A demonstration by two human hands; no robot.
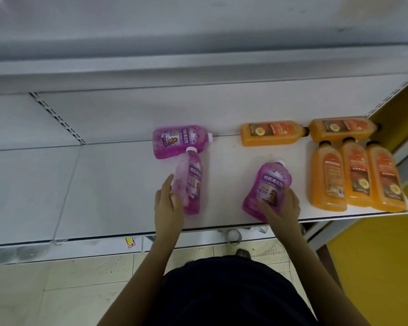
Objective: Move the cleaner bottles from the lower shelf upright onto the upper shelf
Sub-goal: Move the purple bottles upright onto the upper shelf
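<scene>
Three purple cleaner bottles with white caps lie on the white lower shelf. My left hand grips the narrow side of one purple bottle, whose cap points away from me. My right hand grips the base of a second purple bottle, tilted with its cap to the upper right. The third purple bottle lies sideways at the back, its cap to the right. The upper shelf runs across the top of the view, and only its front edge and underside show.
Several orange bottles lie at the shelf's right end: two sideways at the back and three side by side in front. A yellow wall stands to the right. Tiled floor and a white cap show below the shelf edge.
</scene>
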